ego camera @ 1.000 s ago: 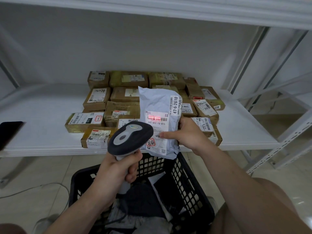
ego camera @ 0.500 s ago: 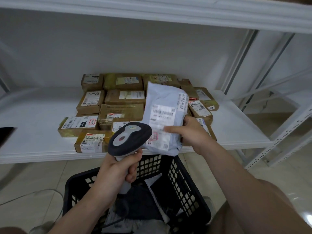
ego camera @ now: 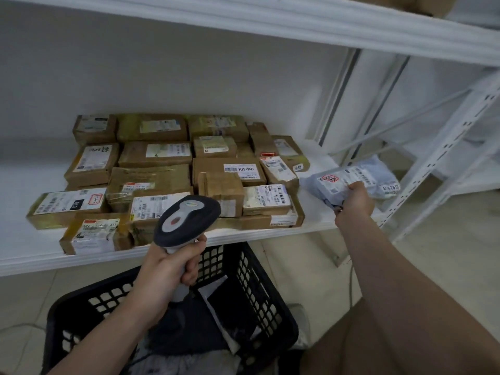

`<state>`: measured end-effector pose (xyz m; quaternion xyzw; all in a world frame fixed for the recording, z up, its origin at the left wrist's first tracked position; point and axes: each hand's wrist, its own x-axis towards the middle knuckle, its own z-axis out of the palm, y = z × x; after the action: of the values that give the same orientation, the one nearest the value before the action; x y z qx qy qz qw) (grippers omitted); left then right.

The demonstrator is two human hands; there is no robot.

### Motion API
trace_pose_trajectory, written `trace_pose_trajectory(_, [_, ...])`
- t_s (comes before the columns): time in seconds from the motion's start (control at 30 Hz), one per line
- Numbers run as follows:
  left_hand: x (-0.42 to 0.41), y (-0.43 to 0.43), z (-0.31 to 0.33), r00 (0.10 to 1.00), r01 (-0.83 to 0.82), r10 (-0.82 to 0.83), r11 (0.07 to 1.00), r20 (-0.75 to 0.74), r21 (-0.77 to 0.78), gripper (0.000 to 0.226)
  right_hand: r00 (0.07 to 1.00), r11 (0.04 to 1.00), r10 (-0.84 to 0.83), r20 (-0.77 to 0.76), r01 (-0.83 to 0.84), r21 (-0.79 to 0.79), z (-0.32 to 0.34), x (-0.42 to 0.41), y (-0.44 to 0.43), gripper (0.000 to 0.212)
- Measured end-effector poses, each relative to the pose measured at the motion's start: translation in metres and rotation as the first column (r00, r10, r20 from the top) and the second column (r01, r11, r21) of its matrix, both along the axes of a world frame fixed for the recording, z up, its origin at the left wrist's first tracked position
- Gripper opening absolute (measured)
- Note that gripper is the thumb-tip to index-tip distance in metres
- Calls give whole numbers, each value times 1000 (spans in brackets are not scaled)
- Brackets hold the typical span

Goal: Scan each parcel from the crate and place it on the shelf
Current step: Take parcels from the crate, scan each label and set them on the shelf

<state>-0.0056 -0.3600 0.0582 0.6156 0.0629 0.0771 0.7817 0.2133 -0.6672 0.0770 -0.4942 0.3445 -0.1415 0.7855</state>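
Grey plastic mailer parcel (ego camera: 349, 180) pinched in right hand (ego camera: 355, 203), centre right, over white shelf (ego camera: 19, 180) end beside brown cardboard boxes (ego camera: 154, 180). Left hand (ego camera: 165, 269) grips grey handheld scanner (ego camera: 186, 220). Risk: parcel overhangs edge, slips off.

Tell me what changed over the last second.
The right hand swung the grey parcel from in front of the scanner to the right end of the shelf, still gripping it. The left hand still grips the scanner above the crate; the boxes stayed put.
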Motion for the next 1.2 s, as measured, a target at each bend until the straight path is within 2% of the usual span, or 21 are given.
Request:
trace_pose_trajectory(0.13, [4, -4, -7, 1000, 7, -7, 1000, -20, 4, 9, 992, 998, 51, -115, -55, -35, -24, 10, -16, 44])
trace_pose_trajectory(0.23, [4, -5, -11, 999, 6, -5, 1000, -42, 6, 5, 964, 970, 218, -153, -231, -75, -43, 11, -25, 12])
trace_pose_trajectory(0.27, [4, -5, -11, 999, 5, -4, 1000, -45, 3, 6, 953, 959, 254, -165, -270, -83, -51, 14, -29, 8])
trace_pose_trajectory(0.3, [4, -5, -11, 999, 4, -4, 1000, -49, 3, 6, 940, 948, 270, -208, -298, -116, -60, 16, -34, 11])
trace_pose_trajectory(0.33, [5, -4, -11, 999, 8, -8, 1000, -51, 3, 6, 932, 929, 267, -244, -316, -191, -76, 26, -43, 23])
trace_pose_trajectory(0.4, [5, -2, -11, 999, 11, -11, 1000, -51, 3, 6, 929, 908, 185, -321, -287, -306, -92, 37, -48, 69])
trace_pose_trajectory(0.43, [6, -2, -12, 999, 9, -9, 1000, -53, -1, 7, 922, 889, 96, -374, -249, -386, -84, 32, -40, 84])
trace_pose_trajectory(0.47, [7, -1, -12, 999, 5, -5, 1000, -54, -10, 7, 906, 829, 30, -422, -259, -497, -71, 25, -29, 86])
trace_pose_trajectory(0.53, [8, -2, -12, 999, 4, -5, 1000, -54, -23, 7, 868, 628, 17, -497, -396, -670, -53, 11, -12, 70])
trace_pose_trajectory(0.6, [8, -3, -12, 999, 20, -21, 1000, -44, -17, 5, 809, 428, 93, -580, -559, -710, -56, 11, -6, 54])
trace_pose_trajectory(0.63, [8, -3, -12, 999, 28, -28, 1000, -39, -13, 8, 770, 362, 121, -626, -622, -695, -59, 12, -4, 51])
trace_pose_trajectory(0.7, [9, -3, -13, 998, 45, -45, 999, -42, -10, 15, 737, 302, 153, -659, -669, -679, -68, 18, -1, 51])
trace_pose_trajectory(0.8, [11, -4, -14, 996, 59, -60, 998, -70, -16, 26, 756, 276, 144, -639, -651, -707, -71, 27, 2, 55])
trace_pose_trajectory(0.9, [10, -6, -16, 995, 59, -60, 998, -79, -16, 20, 768, 235, 145, -624, -639, -733, -71, 40, 3, 55])
trace_pose_trajectory(1.03, [12, -6, -19, 992, 53, -55, 998, -110, -15, 21, 757, 163, 247, -605, -648, -744, -70, 55, 4, 52])
trace_pose_trajectory(1.1, [14, -5, -21, 993, 33, -36, 999, -115, -22, 18, 761, 205, 336, -556, -635, -745, -69, 62, 6, 48])
trace_pose_trajectory(1.2, [15, -4, -26, 992, 19, -23, 999, -123, -31, 18, 775, 374, 448, -446, -615, -694, -66, 74, 13, 53])
